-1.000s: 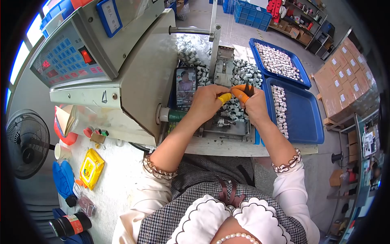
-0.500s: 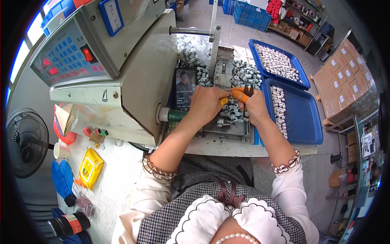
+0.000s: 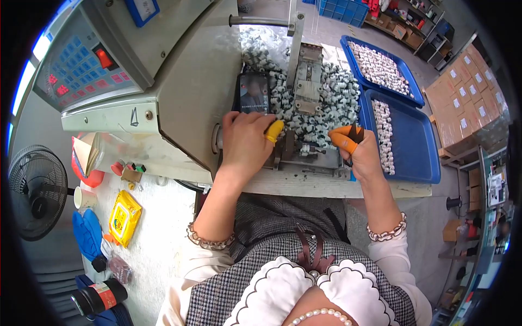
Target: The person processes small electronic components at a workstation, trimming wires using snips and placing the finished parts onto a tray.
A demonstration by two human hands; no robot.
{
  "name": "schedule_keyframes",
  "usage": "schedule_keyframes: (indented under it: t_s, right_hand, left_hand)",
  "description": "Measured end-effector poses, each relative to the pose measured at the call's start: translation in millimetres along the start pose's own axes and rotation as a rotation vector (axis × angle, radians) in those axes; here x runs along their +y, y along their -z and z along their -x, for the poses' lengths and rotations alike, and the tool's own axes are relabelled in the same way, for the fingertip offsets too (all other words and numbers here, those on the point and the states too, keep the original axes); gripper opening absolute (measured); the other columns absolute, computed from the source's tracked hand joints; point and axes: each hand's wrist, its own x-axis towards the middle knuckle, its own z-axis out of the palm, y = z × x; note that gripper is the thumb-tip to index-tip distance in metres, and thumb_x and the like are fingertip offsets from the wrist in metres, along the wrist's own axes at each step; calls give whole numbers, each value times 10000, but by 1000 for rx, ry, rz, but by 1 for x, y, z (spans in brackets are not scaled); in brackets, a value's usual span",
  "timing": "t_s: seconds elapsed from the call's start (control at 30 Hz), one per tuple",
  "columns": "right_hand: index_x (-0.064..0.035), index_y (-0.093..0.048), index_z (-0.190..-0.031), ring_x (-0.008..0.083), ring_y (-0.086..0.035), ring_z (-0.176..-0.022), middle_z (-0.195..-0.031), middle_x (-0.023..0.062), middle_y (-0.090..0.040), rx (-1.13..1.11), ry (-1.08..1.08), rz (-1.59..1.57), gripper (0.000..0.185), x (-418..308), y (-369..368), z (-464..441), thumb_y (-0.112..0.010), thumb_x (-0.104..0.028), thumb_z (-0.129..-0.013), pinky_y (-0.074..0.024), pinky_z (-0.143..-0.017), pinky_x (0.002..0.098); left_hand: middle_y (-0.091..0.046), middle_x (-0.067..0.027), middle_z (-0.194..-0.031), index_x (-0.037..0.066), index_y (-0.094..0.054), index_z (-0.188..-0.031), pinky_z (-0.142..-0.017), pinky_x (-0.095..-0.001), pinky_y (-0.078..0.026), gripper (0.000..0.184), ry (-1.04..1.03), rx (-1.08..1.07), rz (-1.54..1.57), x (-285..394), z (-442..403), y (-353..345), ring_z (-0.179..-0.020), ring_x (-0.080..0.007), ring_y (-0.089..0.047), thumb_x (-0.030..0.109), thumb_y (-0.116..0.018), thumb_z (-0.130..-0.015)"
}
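Note:
My left hand [image 3: 247, 142], with a yellow cover on a fingertip, lies over the green-sleeved spindle side of the machine [image 3: 187, 81], just below the phone [image 3: 254, 93]. Its fingers are spread and nothing shows in them. My right hand [image 3: 360, 152] is closed around small dark-bladed snips [image 3: 354, 132], with orange covers on its thumb and finger. Between the hands sits a metal fixture [image 3: 309, 154] on the bench. Many small white-and-black parts [image 3: 331, 89] are heaped behind it.
Right of the heap, a blue tray [image 3: 410, 144] holds a few rows of parts, and a fuller blue tray [image 3: 416, 98] stands behind. At left are a yellow wipes pack [image 3: 125, 218], a paper cup [image 3: 84, 198], a dark jar [image 3: 99, 296] and a fan [image 3: 38, 193].
My hands have moved apart: the left went left and its fingers spread, the right went slightly right, still with the snips. The view has shifted a little.

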Motion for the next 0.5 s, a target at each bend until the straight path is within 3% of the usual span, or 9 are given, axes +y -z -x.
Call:
schedule_keyframes:
  t_s: [0.1,0.17,0.3,0.37,0.5]
  right_hand:
    - [20,-709,-928,50,-482,-532,-692,4,-630,47,0,67,129,1,-5,9,-680,-35,-815,-367,-481,201]
    - [20,-706,-936,63,-523,-558,-678,17,-637,112,108,458,151,-3,-12,16,-699,-44,-799,-412,-519,210]
    - [16,-702,-898,72,-564,-642,-752,45,-656,70,206,463,134,7,-25,24,-713,-19,-770,-441,-578,217]
    - [9,-702,-876,86,-580,-671,-789,58,-662,54,154,485,113,11,-30,27,-711,-12,-765,-450,-592,227]
    - [2,-706,-878,160,-625,-671,-806,92,-675,64,382,567,138,22,-37,30,-720,-6,-741,-480,-601,255]
  left_hand:
    - [-673,-76,-902,85,-691,-997,-916,-389,-368,274,3,-45,-45,-3,2,0,-873,-246,-609,67,-601,-739]
    - [-669,-70,-871,92,-696,-984,-907,-390,-371,259,16,-136,-96,0,2,-1,-863,-242,-608,82,-605,-742]
    - [-652,-50,-786,107,-711,-936,-878,-389,-381,208,23,-265,-206,5,2,0,-824,-230,-602,122,-617,-752]
    - [-647,-49,-786,108,-713,-927,-877,-387,-380,203,3,-219,-186,3,5,-3,-825,-228,-599,122,-622,-745]
    - [-638,-46,-801,108,-717,-908,-879,-379,-375,201,-43,-130,-141,2,8,-4,-847,-224,-591,115,-630,-727]
